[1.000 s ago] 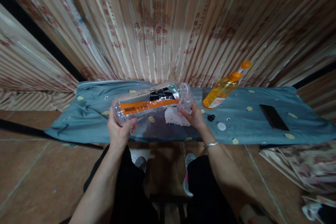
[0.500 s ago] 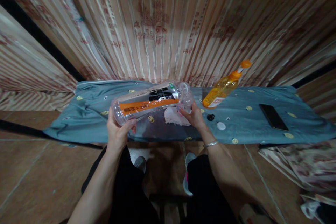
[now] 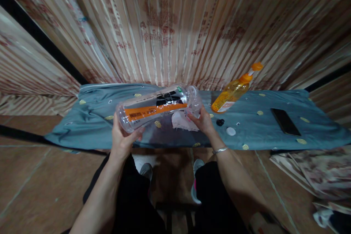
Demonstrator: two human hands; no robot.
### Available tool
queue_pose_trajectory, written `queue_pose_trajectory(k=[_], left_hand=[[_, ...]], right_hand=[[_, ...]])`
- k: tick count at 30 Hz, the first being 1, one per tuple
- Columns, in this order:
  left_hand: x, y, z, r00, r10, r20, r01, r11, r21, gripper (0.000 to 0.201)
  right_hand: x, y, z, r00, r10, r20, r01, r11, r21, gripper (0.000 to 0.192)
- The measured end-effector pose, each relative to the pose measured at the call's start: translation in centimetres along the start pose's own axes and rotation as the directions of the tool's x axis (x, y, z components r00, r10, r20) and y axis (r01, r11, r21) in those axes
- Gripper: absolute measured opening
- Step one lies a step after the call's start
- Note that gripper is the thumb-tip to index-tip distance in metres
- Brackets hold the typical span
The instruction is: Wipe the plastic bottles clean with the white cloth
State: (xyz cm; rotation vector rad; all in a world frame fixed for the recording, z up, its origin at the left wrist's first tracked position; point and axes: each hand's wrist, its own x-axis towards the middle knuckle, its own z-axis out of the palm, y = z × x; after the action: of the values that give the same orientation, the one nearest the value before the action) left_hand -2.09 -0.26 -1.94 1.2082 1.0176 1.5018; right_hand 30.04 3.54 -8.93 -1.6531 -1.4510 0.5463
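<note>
- A clear plastic bottle (image 3: 157,106) with an orange-and-black label is held on its side in the centre of the frame, above the blue-grey cloth (image 3: 90,117) that covers the bench.
- The left hand (image 3: 124,137) grips the bottle's base from below, thumb and fingers curled round it, at centre left.
- The right hand (image 3: 203,120) grasps the neck end, just right of centre; the mouth looks open, with no cap on it.
- A black cap (image 3: 220,121) and a white cap (image 3: 230,131) lie on the cloth just right of the right hand, so the uncapping looks done.
- A pinkish rag (image 3: 183,121) lies on the cloth under the bottle's neck end, untouched by either hand; whether it has been used on the bottle cannot be told.
- An orange detergent bottle (image 3: 233,92) stands tilted at upper right, capped, with a dark phone (image 3: 285,121) lying further right.
</note>
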Motion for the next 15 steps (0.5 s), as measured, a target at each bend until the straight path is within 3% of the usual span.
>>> queue_pose_trajectory(k=[5,15], left_hand=[[0.01,0.05,0.03,1.000,-0.003,-0.022,0.003,1.000,0.008,0.099],[0.15,0.25,0.28,0.999,-0.018,-0.038,0.018,1.000,-0.002,0.075]], right_hand=[[0.01,-0.20,0.01,0.999,0.033,0.005,-0.033,0.999,-0.025,0.066],[0.04,0.74,0.32,1.000,-0.021,-0.014,0.021,1.000,0.019,0.069]])
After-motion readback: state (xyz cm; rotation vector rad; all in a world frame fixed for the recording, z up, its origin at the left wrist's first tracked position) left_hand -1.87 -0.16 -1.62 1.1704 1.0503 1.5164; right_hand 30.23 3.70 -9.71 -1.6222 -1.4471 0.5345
